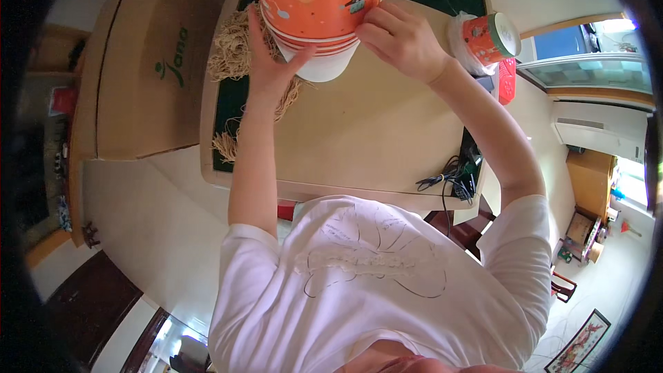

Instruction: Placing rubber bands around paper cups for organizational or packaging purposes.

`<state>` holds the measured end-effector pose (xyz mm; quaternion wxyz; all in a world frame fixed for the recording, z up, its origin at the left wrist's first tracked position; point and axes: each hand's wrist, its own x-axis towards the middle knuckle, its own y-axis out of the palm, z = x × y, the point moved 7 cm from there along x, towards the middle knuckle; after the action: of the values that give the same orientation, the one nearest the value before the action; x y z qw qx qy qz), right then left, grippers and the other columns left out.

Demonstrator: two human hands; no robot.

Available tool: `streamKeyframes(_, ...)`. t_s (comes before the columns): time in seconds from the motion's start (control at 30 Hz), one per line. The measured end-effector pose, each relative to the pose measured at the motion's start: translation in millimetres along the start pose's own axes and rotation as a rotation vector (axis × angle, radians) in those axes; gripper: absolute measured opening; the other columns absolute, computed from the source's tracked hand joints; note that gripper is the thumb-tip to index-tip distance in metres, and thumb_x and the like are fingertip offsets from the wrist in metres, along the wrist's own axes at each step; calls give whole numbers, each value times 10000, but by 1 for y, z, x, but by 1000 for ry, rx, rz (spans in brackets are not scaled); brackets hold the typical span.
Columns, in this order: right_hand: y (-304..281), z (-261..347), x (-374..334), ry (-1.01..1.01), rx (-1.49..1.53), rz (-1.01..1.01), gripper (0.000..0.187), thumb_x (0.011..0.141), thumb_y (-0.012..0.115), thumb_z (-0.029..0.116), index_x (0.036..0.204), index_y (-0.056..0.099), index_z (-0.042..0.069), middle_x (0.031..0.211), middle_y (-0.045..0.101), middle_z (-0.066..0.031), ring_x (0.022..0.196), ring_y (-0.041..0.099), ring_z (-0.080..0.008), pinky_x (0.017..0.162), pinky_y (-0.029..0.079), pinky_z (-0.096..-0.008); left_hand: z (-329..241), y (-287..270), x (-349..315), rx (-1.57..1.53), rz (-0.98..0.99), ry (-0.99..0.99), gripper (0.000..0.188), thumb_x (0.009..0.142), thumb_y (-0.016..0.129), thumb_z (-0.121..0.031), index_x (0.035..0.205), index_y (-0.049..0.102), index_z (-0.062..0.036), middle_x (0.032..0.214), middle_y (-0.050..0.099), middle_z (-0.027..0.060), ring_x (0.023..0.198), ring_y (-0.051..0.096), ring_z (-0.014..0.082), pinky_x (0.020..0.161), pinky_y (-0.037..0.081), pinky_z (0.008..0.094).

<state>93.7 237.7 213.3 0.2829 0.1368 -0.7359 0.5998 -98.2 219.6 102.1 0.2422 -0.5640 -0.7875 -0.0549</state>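
A tall stack of nested paper buckets [311, 3], orange and green with cartoon prints, stands tilted at the top of the view. Rims show as several bands near its lower end, where a plain white surface [324, 65] faces me. My left hand [271, 72] grips the stack's left side, thumb stretched across the rims and fingers along the wall. On the right side, my right hand [400, 34] has its fingers curled and pinched at the edge of the rims. Its fingertips are partly hidden.
Under my arms is a tan table [359, 131]. Shredded paper straw [231, 48] lies at its left beside a large cardboard box [148, 62]. Another paper bucket [487, 38], wrapped in plastic, and a red item [507, 81] are at right. Black cables [442, 178] lie near the front right corner.
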Motion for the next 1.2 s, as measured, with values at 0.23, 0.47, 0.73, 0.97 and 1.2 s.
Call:
streamKeyframes(0.23, 0, 3, 0, -6, -7, -22, 160, 676, 609, 114, 825, 553, 104, 869, 530, -26, 850, 580, -206, 657, 529, -311, -46, -15, 54, -139, 165, -34, 893, 711, 800, -227, 1430, 299, -55, 1418, 396, 108, 1329, 354, 238, 1116, 266, 404)
streamKeyframes(0.47, -35, -6, 16, -17, -44, -144, 160, 674, 636, 100, 824, 581, 108, 868, 554, -33, 822, 580, -214, 637, 492, -327, -89, -21, 70, -321, 86, 10, 914, 690, 817, -239, 1418, 304, -30, 1411, 410, 118, 1328, 360, 240, 1113, 270, 413)
streamKeyframes(0.73, -160, 34, -21, 217, -152, -298, 313, 697, 774, 51, 965, 615, 75, 995, 607, -134, 823, 585, -259, 704, 466, -338, -183, -24, 16, -151, 207, 314, 822, 629, 840, -241, 1320, 451, -23, 1347, 486, 114, 1225, 475, 237, 1019, 369, 381)
streamKeyframes(0.97, -109, 48, -175, 1417, 446, -31, 47, 899, 572, 36, 912, 530, 20, 881, 598, -45, 778, 553, -81, 666, 458, -209, -62, -39, -100, 186, 266, -269, 273, 780, 726, -102, 1036, 651, -43, 986, 668, 91, 923, 636, 202, 807, 490, 300)
streamKeyframes(1.2, 36, 84, -315, 1736, 877, 192, 134, 853, 610, 52, 810, 485, 32, 655, 482, 23, 616, 454, -53, 548, 375, -219, 112, -95, -233, 137, -255, -897, 140, 889, 644, -154, 957, 674, -34, 873, 677, 46, 789, 639, 131, 726, 494, 244)
